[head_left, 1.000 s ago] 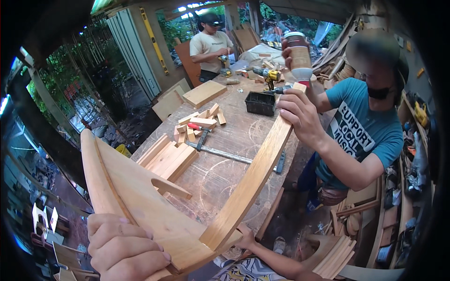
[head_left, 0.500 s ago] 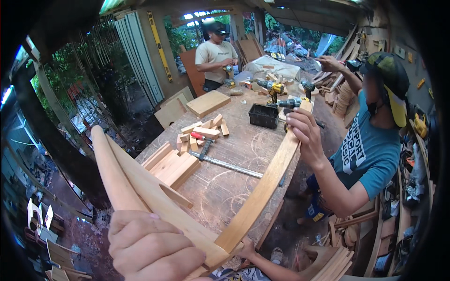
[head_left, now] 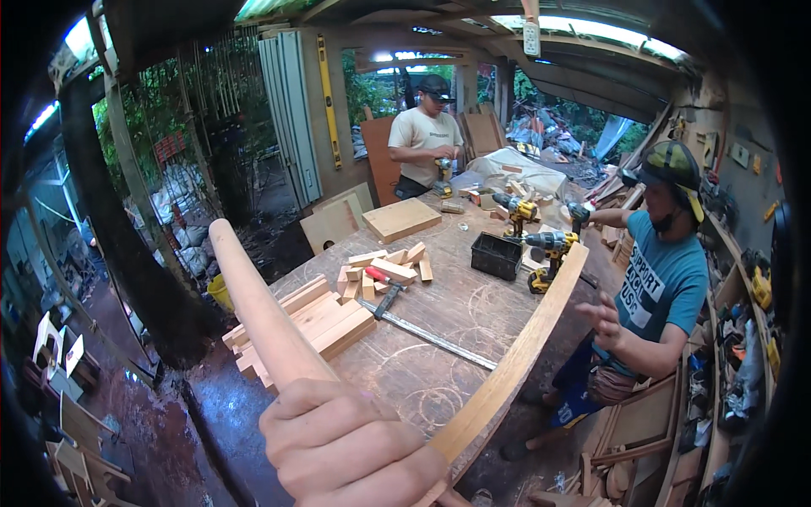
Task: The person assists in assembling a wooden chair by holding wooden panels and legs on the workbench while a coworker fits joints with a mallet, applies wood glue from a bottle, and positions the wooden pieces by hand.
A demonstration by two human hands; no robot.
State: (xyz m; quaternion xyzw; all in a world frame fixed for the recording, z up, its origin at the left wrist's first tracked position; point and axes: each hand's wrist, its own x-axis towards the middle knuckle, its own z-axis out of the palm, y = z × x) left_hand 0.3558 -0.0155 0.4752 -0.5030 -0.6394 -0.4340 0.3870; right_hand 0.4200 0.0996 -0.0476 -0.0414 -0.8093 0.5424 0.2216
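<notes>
My left hand [head_left: 346, 444] is large in the lower middle, its fingers wrapped round a smooth, rounded wooden pole [head_left: 266, 304]. The pole rises up and left from the fist. A long, flat wooden strip [head_left: 511, 367] slants up to the right from beside the fist, over the table's right edge. Where strip and pole meet is hidden behind my hand. At the lower edge shows only a sliver of skin, perhaps my right hand [head_left: 454, 498]; its fingers cannot be made out. Behind the pole, stacked boards [head_left: 325, 329] lie on the worktable [head_left: 405, 359].
A bar clamp [head_left: 435, 336] with a red handle lies beside short wood blocks [head_left: 355, 279]. Further back are a black bin [head_left: 496, 256], cordless drills [head_left: 549, 245] and a thick board [head_left: 402, 220]. A co-worker in teal [head_left: 663, 270] stands right; another person [head_left: 427, 139] stands at the back.
My view has tilted up and shifted left. The teal-shirted co-worker's hand has come off the wooden strip and is now open beside it. My left hand keeps its hold on the pole.
</notes>
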